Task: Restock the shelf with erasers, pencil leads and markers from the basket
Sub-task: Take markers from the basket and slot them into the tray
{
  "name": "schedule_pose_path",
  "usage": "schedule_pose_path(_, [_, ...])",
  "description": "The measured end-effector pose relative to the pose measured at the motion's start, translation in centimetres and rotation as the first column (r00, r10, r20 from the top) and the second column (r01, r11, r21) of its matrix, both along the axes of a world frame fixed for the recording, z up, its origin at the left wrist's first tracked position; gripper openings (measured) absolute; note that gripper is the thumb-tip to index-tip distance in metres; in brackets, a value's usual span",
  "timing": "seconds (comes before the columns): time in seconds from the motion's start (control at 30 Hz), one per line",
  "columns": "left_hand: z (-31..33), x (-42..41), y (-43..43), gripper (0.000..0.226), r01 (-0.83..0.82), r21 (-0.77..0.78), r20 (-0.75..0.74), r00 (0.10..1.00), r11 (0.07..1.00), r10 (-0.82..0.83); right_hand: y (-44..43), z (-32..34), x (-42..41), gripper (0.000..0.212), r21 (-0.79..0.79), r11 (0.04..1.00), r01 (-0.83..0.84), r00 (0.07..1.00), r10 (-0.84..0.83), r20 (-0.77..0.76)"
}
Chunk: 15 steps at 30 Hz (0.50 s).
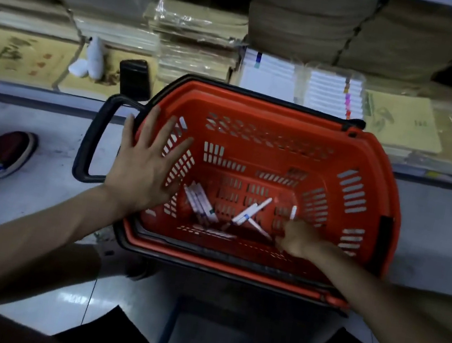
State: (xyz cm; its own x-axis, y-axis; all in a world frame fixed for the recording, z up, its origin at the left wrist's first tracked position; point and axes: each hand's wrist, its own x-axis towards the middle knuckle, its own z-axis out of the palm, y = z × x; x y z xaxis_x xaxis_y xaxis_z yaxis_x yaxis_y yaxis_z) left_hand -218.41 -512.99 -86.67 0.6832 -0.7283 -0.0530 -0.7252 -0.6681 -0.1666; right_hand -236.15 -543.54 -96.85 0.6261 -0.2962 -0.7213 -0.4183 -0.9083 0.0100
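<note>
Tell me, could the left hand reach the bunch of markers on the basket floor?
Probably yes. The left hand is open at the left wall of the basket, just beside the bunch of markers; nothing lies over them, and the right hand works farther right.

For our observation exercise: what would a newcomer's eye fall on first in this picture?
The red basket fills the middle, with a few white markers on its floor. The left hand is spread open at its left rim, and the right hand reaches down among the markers.
</note>
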Motion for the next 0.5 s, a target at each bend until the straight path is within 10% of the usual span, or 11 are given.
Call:
schedule_pose_path(0.13, [-0.3, -2.1, 1.0, 0.070, -0.012, 0.059, 0.039, 0.999, 0.998, 0.010, 1.2, -2.3, -1.2, 0.048, -0.010, 0.994, 0.105, 0.984, -0.105, -0.141])
schedule_pose_path(0.5, [-0.4, -4.9, 2.1, 0.058, -0.062, 0.159, 0.075, 0.996, 0.985, 0.051, 1.0, -7.1, 1.3, 0.035, -0.049, 0.746, 0.665, 0.734, -0.640, 0.227])
